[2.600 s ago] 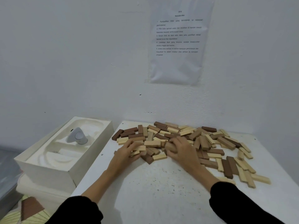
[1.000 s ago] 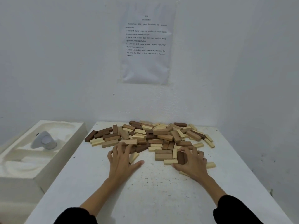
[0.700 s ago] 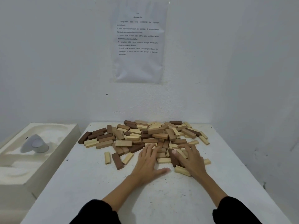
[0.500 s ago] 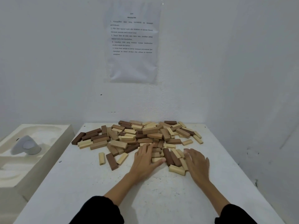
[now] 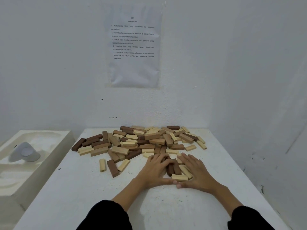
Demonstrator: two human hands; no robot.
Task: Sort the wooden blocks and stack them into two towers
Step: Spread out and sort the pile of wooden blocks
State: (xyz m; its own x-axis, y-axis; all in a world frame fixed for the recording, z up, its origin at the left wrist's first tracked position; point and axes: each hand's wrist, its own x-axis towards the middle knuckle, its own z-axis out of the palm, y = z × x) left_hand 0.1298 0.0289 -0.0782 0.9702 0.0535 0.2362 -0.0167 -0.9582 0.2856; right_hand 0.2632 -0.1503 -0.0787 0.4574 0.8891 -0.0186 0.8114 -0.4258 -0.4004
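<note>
A wide heap of wooden blocks, dark brown, mid brown and pale all mixed, is seen in the middle of the frame, on the far part of the white worktop. Just below the heap, a small group of blocks is enclosed between the left hand and the right hand. Both hands are laid flat with the fingers spread and almost straight. Nothing is gripped, and the thumb tips nearly meet at the front. Some blocks of this group are covered by the fingers, so their number cannot be told. Three loose blocks lie to the left of the hands.

The black sleeves are cut off by the lower edge. A printed sheet is fixed on the wall, and its words are too small to be read. At the left edge a white moulded tray is partly cut off. It holds a grey object that is hard to identify.
</note>
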